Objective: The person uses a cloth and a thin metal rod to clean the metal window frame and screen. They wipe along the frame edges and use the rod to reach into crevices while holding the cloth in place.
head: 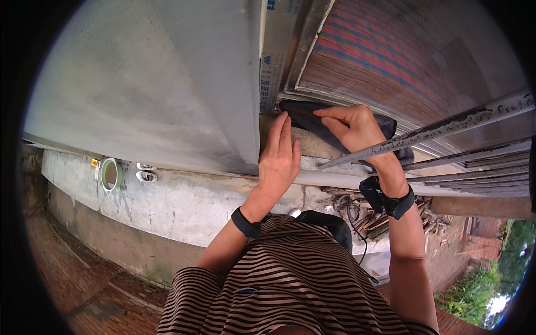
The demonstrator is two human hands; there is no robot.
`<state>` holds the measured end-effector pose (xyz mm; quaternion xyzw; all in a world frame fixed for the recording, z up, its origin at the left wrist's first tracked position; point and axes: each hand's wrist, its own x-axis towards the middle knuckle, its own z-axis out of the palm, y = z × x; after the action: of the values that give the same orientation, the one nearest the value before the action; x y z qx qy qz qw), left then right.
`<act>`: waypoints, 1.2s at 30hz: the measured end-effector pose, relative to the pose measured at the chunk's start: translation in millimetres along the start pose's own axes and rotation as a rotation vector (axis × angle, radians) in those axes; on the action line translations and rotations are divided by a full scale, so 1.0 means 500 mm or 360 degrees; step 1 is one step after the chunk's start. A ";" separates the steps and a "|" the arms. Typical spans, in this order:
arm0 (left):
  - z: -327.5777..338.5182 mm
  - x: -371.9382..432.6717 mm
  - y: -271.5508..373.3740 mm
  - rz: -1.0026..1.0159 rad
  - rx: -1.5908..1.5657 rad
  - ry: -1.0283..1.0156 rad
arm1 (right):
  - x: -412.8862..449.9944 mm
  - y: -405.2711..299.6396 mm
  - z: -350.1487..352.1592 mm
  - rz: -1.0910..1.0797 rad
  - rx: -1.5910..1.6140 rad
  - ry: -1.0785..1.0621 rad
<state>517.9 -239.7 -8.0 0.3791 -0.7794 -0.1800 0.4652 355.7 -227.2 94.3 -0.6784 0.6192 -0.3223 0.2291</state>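
At the inner corner of a window sill [316, 144] lies a dark cloth [305, 115], bunched and stretching right behind the bars. My right hand [356, 127] reaches between the metal window bars [435, 130], its thumb and forefinger pinching the cloth's upper fold. My left hand [279, 161] is held beside the wall edge with fingers straight and thumb apart. Its fingertips are at the cloth's left end; whether they press on it I cannot tell. Behind the cloth stands the window frame [307, 46], with a striped curtain [377, 54] beyond the pane.
A smooth grey wall [146, 83] rises close on the left. Along the concrete ledge [188, 205] stand a green basin [118, 175] of murky liquid and a pair of shoes [146, 176]. Scrap wood [385, 222] is piled below the bars. Brick paving [79, 276] lies lower down.
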 end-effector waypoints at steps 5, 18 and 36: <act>0.005 0.005 -0.002 0.0066 0.0053 0.0120 | 0.011 0.008 0.007 0.0018 0.0020 -0.0083; -0.006 0.005 -0.006 0.0072 0.0058 -0.0056 | -0.005 -0.029 -0.030 -0.0230 -0.0686 -0.0147; 0.004 -0.001 -0.016 0.0016 -0.0004 -0.0013 | 0.003 -0.021 -0.040 -0.0348 -0.0643 -0.0198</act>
<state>519.9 -244.7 -14.3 0.3740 -0.7829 -0.1803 0.4634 348.4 -225.5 115.8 -0.7921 0.5787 -0.1722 0.0901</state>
